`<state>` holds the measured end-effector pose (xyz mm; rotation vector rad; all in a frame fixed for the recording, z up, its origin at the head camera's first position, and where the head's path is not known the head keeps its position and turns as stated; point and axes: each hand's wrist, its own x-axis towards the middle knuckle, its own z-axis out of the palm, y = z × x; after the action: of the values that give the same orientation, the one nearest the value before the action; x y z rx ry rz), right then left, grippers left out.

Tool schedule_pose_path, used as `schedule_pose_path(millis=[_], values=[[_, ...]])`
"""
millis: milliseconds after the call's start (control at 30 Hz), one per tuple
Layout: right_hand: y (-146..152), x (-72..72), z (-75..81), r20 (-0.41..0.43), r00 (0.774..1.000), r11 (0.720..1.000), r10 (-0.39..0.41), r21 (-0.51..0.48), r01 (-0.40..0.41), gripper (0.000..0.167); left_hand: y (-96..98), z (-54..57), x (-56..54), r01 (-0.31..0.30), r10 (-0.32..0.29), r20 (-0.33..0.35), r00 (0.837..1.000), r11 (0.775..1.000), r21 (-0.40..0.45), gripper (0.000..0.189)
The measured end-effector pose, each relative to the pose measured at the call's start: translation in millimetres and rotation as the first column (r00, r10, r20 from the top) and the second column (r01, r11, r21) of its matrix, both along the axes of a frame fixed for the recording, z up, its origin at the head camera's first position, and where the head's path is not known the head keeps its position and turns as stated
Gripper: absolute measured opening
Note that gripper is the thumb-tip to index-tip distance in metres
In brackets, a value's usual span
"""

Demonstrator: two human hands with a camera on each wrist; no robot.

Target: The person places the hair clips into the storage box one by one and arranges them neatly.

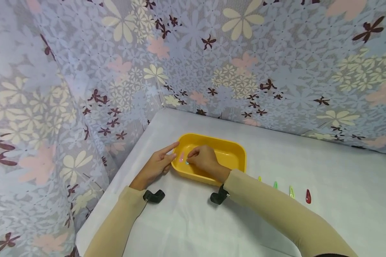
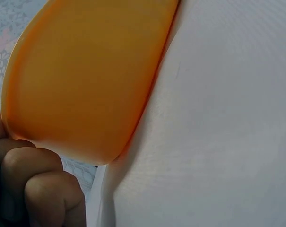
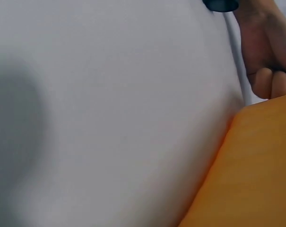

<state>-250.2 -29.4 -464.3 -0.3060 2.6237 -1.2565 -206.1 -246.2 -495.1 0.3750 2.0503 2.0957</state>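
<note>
A yellow plastic tray (image 1: 225, 141) stands on the white-covered table. My left hand (image 1: 156, 165) grips its left end, thumb at the rim and index finger stretched along the corner. In the left wrist view the other fingers (image 2: 53, 194) are curled beside the tray's wall (image 2: 86, 85). Inside the tray, a pink snap hair clip (image 1: 181, 157) lies near the left end. Just to its right, my right hand (image 1: 206, 159) reaches in and pinches a small blue hair clip (image 1: 187, 162), mostly hidden by the fingertips. The right wrist view shows the tray's outer side (image 3: 256, 161) but not the right hand.
To the right of the tray lie a yellow clip (image 1: 259, 179), partly behind the right sleeve, a green clip (image 1: 275, 185), a lime clip (image 1: 291, 192) and a red clip (image 1: 308, 196). A flowered curtain (image 1: 193, 64) hangs behind and to the left of the table.
</note>
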Motion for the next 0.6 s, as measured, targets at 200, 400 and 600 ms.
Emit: schedule_pose_path(millis=[200, 400, 600], values=[[12.5, 4.0, 5.3, 0.086, 0.993, 0.993, -0.075, -0.087, 0.083, 0.011, 2.5, -7.0, -0.1, 0.012, -0.013, 0.020, 1.000, 1.000, 0.005, 0.053], [53.2, 19.2, 48.8, 0.152, 0.988, 0.935, -0.029, -0.345, 0.080, 0.025, 3.0, -5.0, 1.0, -0.004, 0.004, 0.008, 1.000, 1.000, -0.016, 0.051], [129.8, 39.7, 96.8, -0.003, 0.999, 0.932, -0.054, -0.359, 0.049, 0.036, -1.2, 1.8, 0.2, -0.008, 0.008, 0.007, 1.000, 1.000, -0.026, 0.053]])
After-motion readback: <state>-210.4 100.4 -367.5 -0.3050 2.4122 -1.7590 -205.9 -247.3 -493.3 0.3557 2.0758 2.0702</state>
